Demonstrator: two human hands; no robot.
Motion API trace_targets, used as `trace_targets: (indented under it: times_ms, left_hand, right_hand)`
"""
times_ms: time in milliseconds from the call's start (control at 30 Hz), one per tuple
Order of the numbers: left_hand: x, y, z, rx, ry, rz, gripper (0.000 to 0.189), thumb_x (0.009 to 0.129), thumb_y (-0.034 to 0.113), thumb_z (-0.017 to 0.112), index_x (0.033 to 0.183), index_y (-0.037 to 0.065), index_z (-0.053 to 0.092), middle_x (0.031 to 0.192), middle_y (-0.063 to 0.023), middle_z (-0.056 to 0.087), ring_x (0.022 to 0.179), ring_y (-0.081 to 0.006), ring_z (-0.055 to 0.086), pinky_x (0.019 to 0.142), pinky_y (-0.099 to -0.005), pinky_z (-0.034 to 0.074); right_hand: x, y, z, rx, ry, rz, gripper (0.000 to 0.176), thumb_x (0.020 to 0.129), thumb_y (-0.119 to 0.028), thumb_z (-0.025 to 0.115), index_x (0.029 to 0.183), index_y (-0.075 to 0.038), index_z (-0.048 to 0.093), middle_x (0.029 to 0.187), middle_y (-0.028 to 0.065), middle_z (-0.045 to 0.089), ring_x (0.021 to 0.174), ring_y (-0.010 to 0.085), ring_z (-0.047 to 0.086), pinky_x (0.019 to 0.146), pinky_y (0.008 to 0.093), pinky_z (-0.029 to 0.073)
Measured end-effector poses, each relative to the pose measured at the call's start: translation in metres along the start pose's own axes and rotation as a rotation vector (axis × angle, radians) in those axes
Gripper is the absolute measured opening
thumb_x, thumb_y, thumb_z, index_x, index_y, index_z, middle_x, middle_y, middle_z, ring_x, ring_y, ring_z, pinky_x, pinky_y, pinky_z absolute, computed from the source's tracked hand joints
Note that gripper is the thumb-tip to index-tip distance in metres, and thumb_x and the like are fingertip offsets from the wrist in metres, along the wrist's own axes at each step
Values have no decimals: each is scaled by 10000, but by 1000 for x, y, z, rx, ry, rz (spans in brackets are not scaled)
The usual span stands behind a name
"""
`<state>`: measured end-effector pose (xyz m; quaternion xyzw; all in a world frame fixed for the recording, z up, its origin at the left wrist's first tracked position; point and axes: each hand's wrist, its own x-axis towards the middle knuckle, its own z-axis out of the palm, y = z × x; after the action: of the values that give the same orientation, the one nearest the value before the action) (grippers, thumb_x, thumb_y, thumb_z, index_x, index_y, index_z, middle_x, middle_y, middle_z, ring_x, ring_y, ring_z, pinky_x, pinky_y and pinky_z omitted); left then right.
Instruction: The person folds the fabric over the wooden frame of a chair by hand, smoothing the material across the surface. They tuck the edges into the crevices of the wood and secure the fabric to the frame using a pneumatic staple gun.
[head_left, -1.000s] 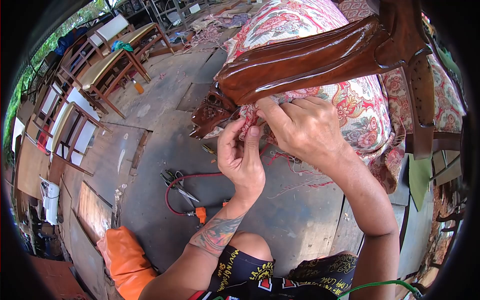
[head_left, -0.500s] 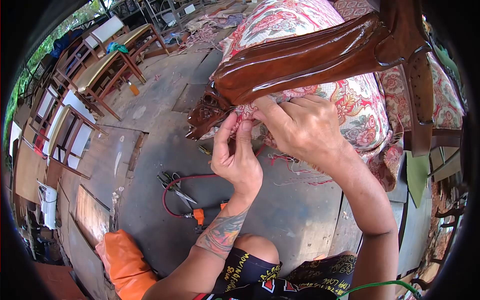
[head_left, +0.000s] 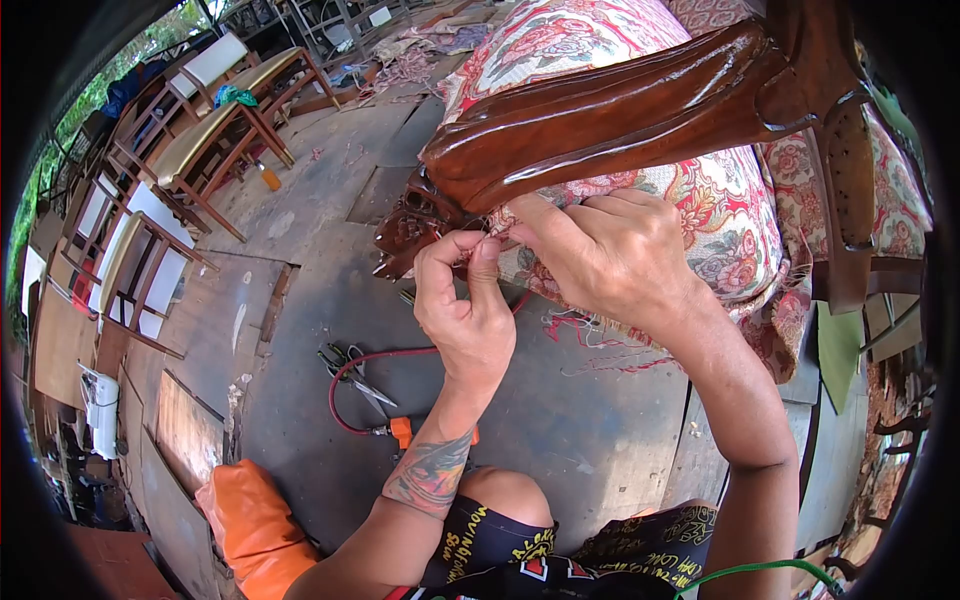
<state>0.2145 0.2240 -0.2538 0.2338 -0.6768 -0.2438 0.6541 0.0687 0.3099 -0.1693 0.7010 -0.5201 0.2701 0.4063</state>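
Observation:
A glossy carved wooden armrest (head_left: 600,115) runs across the upper view, over floral upholstery fabric (head_left: 720,215) that covers a bulky seat. Just under the armrest's carved front end, my left hand (head_left: 465,310) pinches the frayed edge of the fabric between thumb and fingertips. My right hand (head_left: 615,255) is closed beside it, thumb and index finger gripping the same edge. The two sets of fingertips nearly meet. Loose red and white threads (head_left: 590,340) hang from the cloth below my right hand. The exact bit held between the fingertips is small and partly hidden.
Scissors (head_left: 365,385) lie on the wooden floor (head_left: 560,430) near a red hose (head_left: 335,400) with an orange-ended tool (head_left: 402,430). An orange bag (head_left: 260,520) rests at lower left. Wooden chairs (head_left: 130,260) stand at left. A green cord (head_left: 770,568) crosses at lower right.
My left hand has shifted slightly left, its fingers curling into a tighter pinch at the fabric edge. My right hand stays almost in place.

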Motion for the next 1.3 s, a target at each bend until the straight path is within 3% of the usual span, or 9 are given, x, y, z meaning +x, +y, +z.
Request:
trace_targets:
  times_ms: [67,200,433,500,667,900,1100,1167,1300]
  left_hand:
    - [0,3,1,-201,17,-202,135,979,32,777,1095,6,711,987,-79,716,865,-194,655,800,-330,524]
    - [1,6,-2,-206,8,-229,118,982,27,772,1082,8,714,978,-74,705,875,-185,658,814,-326,529]
    - [6,12,-7,-27,-23,27,195,983,-6,750,1177,14,769,999,-82,694,889,-196,646,785,-321,528]
    - [9,15,-8,44,-34,82,213,983,-11,746,1193,19,775,1003,-84,692,893,-198,643,780,-319,528]
    - [11,12,-8,-168,-84,-105,194,997,-11,731,1186,7,774,998,-90,706,882,-183,648,787,-310,529]
    - [19,20,-13,-213,-128,-217,133,1001,22,750,1127,-2,783,964,-87,726,888,-168,657,795,-306,528]
    - [24,14,-17,15,-139,-119,85,962,88,804,1011,26,772,956,-78,733,863,-244,655,785,-370,521]
    - [26,6,-16,220,-97,159,77,996,71,770,1036,10,746,955,-65,738,811,-194,646,739,-345,515]
    - [27,1,-10,292,-25,245,81,973,75,793,1022,26,752,930,-63,732,826,-242,641,744,-373,508]
  right_hand:
    - [0,0,-1,20,-8,2,408,800,-215,775,1191,-141,684,593,-22,566,530,168,644,498,341,515]
    - [3,-1,-6,0,-59,-22,414,805,-240,772,1203,-161,688,605,-15,585,545,174,667,499,348,526]
    - [7,-7,-12,-87,-170,16,410,830,-254,757,1216,-127,695,626,3,616,562,186,688,507,355,546]
    - [7,-4,-14,17,-150,13,395,850,-261,752,1210,-109,695,632,11,629,562,191,689,502,361,545]
    - [7,-6,-12,-8,-148,-4,395,864,-269,749,1216,-97,695,634,12,635,561,195,687,495,362,541]
    - [6,-7,-8,-36,-160,17,437,840,-265,761,1241,-106,691,650,12,637,580,197,689,519,358,545]
    - [3,-9,-5,-31,-67,14,505,747,-275,811,1220,-137,700,656,-6,610,600,186,680,564,337,541]
    - [2,-9,-3,-34,-51,24,510,739,-279,816,1219,-147,706,653,-10,602,596,183,674,561,337,536]
    - [0,-10,0,-44,-18,46,492,734,-283,817,1206,-175,730,646,-21,587,587,172,660,558,334,525]
